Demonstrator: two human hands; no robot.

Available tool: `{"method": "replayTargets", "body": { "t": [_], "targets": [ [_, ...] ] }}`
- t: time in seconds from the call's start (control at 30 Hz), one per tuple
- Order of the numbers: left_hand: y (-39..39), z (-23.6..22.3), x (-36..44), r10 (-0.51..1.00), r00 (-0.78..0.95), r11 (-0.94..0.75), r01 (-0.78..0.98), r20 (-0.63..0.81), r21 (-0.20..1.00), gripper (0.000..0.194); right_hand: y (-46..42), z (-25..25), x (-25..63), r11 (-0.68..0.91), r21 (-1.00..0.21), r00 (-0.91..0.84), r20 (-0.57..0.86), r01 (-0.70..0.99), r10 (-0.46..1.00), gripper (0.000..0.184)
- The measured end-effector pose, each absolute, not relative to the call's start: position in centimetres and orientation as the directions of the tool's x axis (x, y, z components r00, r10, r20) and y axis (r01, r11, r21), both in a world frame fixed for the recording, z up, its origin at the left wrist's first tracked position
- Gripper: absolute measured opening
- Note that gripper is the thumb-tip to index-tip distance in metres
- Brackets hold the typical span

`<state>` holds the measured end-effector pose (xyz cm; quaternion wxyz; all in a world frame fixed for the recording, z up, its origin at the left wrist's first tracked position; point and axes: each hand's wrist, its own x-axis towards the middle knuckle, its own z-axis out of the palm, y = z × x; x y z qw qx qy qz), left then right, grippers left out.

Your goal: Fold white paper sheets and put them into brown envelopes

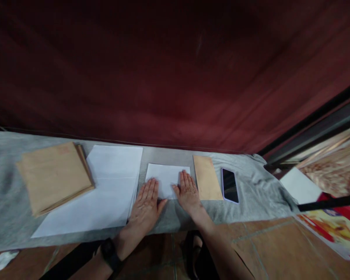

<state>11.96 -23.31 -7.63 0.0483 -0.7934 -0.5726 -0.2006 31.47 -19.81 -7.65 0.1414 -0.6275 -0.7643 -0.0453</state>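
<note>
A small white sheet of paper (166, 175), which looks folded, lies flat on the grey cloth. My left hand (147, 202) rests flat over its left edge, fingers stretched out. On its right side my right hand (188, 190) lies flat too, thumb spread towards the middle. Neither hand grips anything. Just right of my right hand is a single brown envelope (207, 179). Left of my left hand are large white sheets (113, 186), partly covered by a stack of brown envelopes (56, 171).
A phone (230, 185) with a purple edge lies right of the single envelope. The grey cloth (259, 190) covers a narrow surface against a dark red hanging (163, 97). At right are a dark metal frame (309, 128) and a colourful printed box (335, 229) above the tiled floor (268, 249).
</note>
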Motion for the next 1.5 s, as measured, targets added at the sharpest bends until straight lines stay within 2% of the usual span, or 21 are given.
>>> {"method": "replayTargets", "body": {
  "t": [0.1, 0.3, 0.43, 0.73, 0.9, 1.0, 1.13, 1.2, 1.37, 1.5],
  "targets": [
    [-21.8, -7.0, 12.8, 0.893, 0.284, -0.363, 0.913, 0.349, 0.186, 0.066, -19.8, -6.9, 30.9, 0.184, -0.129, -0.148, 0.25, 0.974, 0.957, 0.063],
    [-17.6, -6.7, 14.0, 0.922, 0.268, -0.339, 0.906, 0.279, 0.252, 0.064, -19.1, -5.4, 28.5, 0.273, -0.174, -0.236, 0.208, 0.946, 0.949, 0.055],
    [-16.6, -7.3, 14.4, 0.946, 0.231, -0.285, 0.928, 0.229, 0.241, 0.063, -18.4, -6.0, 28.2, 0.279, -0.196, -0.239, 0.203, 0.94, 0.95, 0.053],
    [-16.3, -7.9, 13.4, 0.941, 0.144, -0.228, 0.938, 0.307, 0.259, 0.065, -17.4, -6.8, 31.9, 0.134, -0.15, -0.094, 0.251, 0.979, 0.963, 0.059],
    [-16.4, -7.1, 13.2, 0.948, 0.126, -0.204, 0.947, 0.293, 0.249, 0.063, -16.4, -6.1, 32.8, 0.141, -0.197, -0.096, 0.222, 0.97, 0.97, 0.052],
    [-17.2, -6.5, 13.8, 0.94, 0.206, -0.272, 0.934, 0.273, 0.231, 0.064, -15.4, -5.5, 32.7, 0.17, -0.238, -0.123, 0.201, 0.956, 0.972, 0.051],
    [-19.0, -6.5, 14.3, 0.856, 0.464, -0.509, 0.834, 0.229, 0.214, 0.065, -14.2, -4.8, 32.4, 0.183, -0.256, -0.14, 0.178, 0.949, 0.974, 0.047],
    [-19.8, -6.6, 14.1, 0.816, 0.54, -0.576, 0.79, 0.209, 0.21, 0.065, -13.7, -4.6, 32.4, 0.161, -0.253, -0.12, 0.171, 0.954, 0.978, 0.044],
    [-20.4, -6.5, 12.7, 0.783, 0.602, -0.622, 0.75, 0.158, 0.225, 0.058, -12.8, -3.7, 32.7, 0.062, -0.326, -0.039, 0.076, 0.943, 0.996, 0.04],
    [-20.2, -6.6, 11.6, 0.794, 0.593, -0.608, 0.761, 0.137, 0.226, 0.055, -13.0, -2.9, 33.4, 0.06, -0.385, -0.059, 0.014, 0.921, 0.998, 0.025]
  ]
}}
